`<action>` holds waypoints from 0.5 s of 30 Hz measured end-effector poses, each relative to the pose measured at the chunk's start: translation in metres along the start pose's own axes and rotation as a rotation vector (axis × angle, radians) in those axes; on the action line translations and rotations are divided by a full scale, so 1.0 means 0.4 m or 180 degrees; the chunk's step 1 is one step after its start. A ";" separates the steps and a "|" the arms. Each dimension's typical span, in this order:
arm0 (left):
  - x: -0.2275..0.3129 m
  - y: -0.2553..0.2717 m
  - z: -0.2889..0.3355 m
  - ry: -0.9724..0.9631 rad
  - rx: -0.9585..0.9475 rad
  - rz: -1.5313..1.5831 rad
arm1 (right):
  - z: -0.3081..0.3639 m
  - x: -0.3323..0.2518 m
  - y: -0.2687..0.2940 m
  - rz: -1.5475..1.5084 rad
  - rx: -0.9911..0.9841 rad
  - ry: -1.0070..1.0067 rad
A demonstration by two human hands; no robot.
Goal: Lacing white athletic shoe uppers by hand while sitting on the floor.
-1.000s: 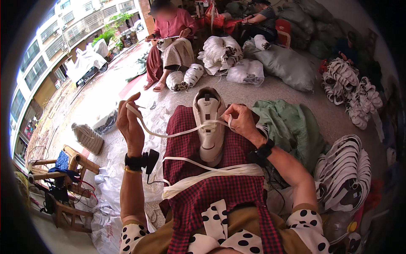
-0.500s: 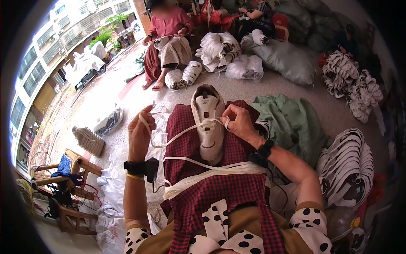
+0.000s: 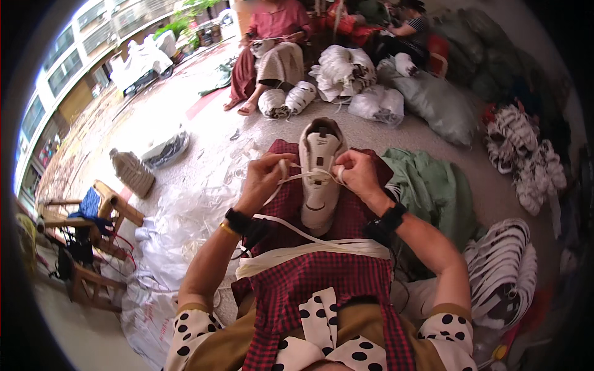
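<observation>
A cream shoe upper [image 3: 320,201] lies on my lap over a red-and-black checked apron [image 3: 309,272], its heel opening pointing away from me. A white shoelace [image 3: 318,174] crosses its lower eyelets. To the left of the shoe, my left hand [image 3: 267,177] is closed on one end of the lace, with a loop around its fingers. On the other side my right hand [image 3: 357,175] pinches the lace's other end close to the eyelets. A bundle of loose white laces [image 3: 315,252] lies across my lap.
A green cloth [image 3: 427,185] is at my right, beside stacked white shoe uppers [image 3: 504,266]. Wooden stools [image 3: 93,241] and white plastic sheeting [image 3: 167,247] are at left. Ahead, a seated person [image 3: 269,55] works near bundled uppers [image 3: 343,74] and a grey sack [image 3: 427,102].
My left hand has moved right, in toward the shoe, and the lace span between my hands is shorter. My right hand stays beside the shoe. The whole view has shifted slightly.
</observation>
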State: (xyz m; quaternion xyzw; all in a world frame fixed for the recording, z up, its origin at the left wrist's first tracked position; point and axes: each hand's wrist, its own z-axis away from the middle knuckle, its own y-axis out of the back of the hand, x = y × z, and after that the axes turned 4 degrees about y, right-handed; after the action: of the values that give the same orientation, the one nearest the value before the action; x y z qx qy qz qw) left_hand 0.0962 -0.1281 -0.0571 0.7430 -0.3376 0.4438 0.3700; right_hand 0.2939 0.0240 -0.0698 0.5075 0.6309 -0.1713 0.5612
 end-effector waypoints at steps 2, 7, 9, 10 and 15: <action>-0.011 -0.012 -0.004 0.0158 -0.0087 0.0310 | 0.001 0.003 0.021 -0.0775 -0.0336 -0.0383; -0.036 -0.039 -0.013 0.0106 0.0105 0.0562 | -0.007 -0.002 0.065 -0.0147 -0.0810 0.0150; -0.047 -0.044 -0.016 0.0139 0.0156 0.0553 | -0.011 -0.006 0.071 -0.0062 -0.0917 0.0188; -0.052 -0.047 -0.017 0.0168 0.0110 0.0493 | -0.012 -0.007 0.072 -0.0191 -0.0942 0.0120; -0.074 -0.055 -0.023 -0.0024 0.0391 0.0269 | -0.009 0.000 0.065 -0.0198 -0.0971 0.0148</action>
State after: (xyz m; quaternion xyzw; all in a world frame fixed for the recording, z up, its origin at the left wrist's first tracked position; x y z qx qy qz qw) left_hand 0.0993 -0.1042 -0.0865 0.7511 -0.3421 0.4761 0.3034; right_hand 0.3137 0.0379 -0.0593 0.4005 0.6779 -0.0790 0.6114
